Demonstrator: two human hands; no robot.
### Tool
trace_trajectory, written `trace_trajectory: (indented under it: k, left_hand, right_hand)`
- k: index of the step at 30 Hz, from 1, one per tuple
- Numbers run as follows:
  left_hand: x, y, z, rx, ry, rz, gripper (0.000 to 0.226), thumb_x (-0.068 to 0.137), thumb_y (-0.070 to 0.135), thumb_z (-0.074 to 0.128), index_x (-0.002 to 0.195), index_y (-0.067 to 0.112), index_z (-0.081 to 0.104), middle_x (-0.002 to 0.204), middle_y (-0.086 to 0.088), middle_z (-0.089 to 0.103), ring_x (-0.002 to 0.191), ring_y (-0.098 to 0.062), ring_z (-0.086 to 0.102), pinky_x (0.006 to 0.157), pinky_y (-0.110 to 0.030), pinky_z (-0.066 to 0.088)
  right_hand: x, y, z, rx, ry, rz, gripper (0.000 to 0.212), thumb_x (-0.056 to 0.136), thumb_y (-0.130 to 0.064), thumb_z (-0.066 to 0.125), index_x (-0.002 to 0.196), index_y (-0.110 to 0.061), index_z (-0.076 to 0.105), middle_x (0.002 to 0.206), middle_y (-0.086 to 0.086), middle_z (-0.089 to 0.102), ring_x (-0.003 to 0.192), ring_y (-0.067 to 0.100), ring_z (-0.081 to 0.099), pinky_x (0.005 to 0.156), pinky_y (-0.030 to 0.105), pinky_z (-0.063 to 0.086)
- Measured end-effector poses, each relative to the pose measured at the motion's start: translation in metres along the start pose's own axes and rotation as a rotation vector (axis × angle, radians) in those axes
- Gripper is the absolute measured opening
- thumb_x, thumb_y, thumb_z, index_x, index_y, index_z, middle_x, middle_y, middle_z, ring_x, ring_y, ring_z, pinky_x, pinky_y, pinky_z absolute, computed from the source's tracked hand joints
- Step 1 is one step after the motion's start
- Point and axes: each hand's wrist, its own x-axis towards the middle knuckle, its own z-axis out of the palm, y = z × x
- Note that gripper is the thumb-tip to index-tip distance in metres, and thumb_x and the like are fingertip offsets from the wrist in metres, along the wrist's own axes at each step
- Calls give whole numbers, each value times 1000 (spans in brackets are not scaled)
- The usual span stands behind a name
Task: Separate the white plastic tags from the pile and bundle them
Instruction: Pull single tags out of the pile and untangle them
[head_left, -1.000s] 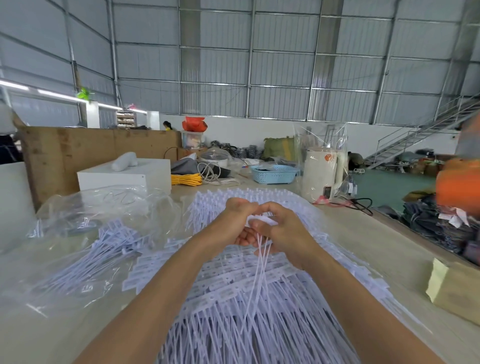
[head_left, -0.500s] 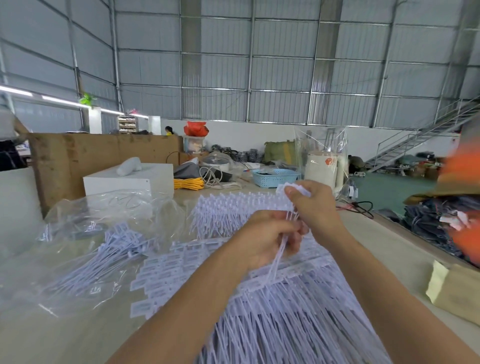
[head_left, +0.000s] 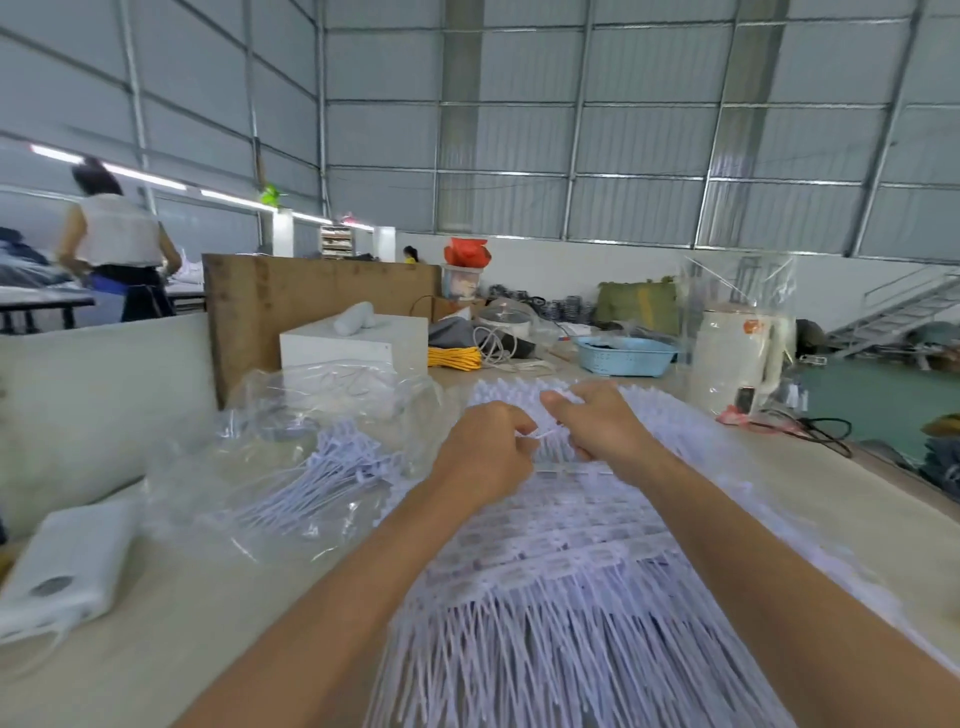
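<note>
Pinching thin white plastic tags (head_left: 550, 441), both hands

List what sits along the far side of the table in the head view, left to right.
White box → yellow cord bundle → blue basket → white kettle in plastic.

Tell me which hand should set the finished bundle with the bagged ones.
Left, probably. The left hand is nearer the clear bag of tags, which lies on the left side of the table. The right hand would have to cross over the pile. Both hands grip tags now.
</note>
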Motion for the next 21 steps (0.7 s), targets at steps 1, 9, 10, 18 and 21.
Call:
trace_trajectory:
  k: [1,9,10,18,21]
  left_hand:
    - [0,-15,-9,4,17,-31,25,92,17,58,114,13,69,108,-9,70,95,-23,64,86,-30,50]
    - [1,-158,-76,221,146,-379,28,86,7,56,109,11,72,112,-8,69,106,-25,62,94,-32,48]
    - [2,-171,-77,264,130,-390,29,86,7,55,109,11,72,114,-7,68,108,-25,61,94,-31,47]
    - [22,-216,-53,426,11,-323,27,95,14,53,119,7,65,121,-9,65,111,-21,60,93,-23,42]
    - [27,-220,-43,687,-66,-345,31,99,19,42,124,17,60,125,-10,59,115,-23,54,97,-29,42]
  right_hand:
    - [2,-5,14,-2,-44,-17,23,95,-32,53,107,-12,49,78,11,55,53,15,46,44,23,35]
    - [30,-29,123,-459,-274,-333,36,97,-36,48,121,-11,59,130,12,50,123,29,43,98,34,35]
    - [34,-28,132,-568,-276,-348,33,97,-35,47,119,-15,62,132,13,44,126,30,36,102,36,32]
    - [66,-9,160,-952,-402,-51,45,94,-41,50,128,-12,49,143,17,29,133,38,24,108,57,25]
    - [73,3,164,-889,-414,-52,26,93,-33,51,105,-9,51,128,15,50,122,37,41,108,54,27]
